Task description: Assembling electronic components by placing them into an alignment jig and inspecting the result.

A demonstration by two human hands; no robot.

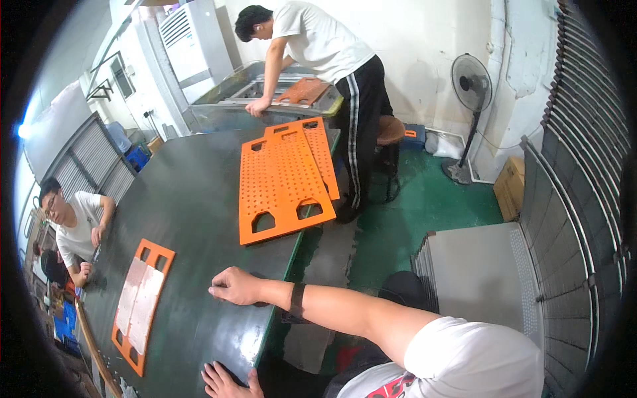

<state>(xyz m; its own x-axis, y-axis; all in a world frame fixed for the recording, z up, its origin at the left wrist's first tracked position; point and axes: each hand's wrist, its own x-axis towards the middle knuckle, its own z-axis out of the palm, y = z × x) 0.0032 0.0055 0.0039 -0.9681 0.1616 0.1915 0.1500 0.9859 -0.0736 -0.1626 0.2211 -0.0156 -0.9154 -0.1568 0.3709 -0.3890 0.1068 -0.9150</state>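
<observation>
My left hand [229, 383] lies palm down with its fingers spread at the near edge of the dark green table [206, 179]. Above the same table my right hand [235, 286] is closed, fingers curled together; whatever they may hold is hidden. A dark band [297, 300] circles that wrist. Left of my hands lies an orange board [136, 361] with cut-out handles, bearing two pinkish, copper-coloured sheets [139, 298]. Farther off, perforated orange boards [282, 179] lie stacked and partly overlapping by the table's right edge. Neither hand touches the boards.
One co-worker [325, 40] leans over a framed worktop holding another orange board [304, 91]. A second person [79, 222] is at the table's left edge. At right stand a fan [471, 86], a cardboard box [511, 189], a grey panel stack [478, 278] and metal racks [584, 132].
</observation>
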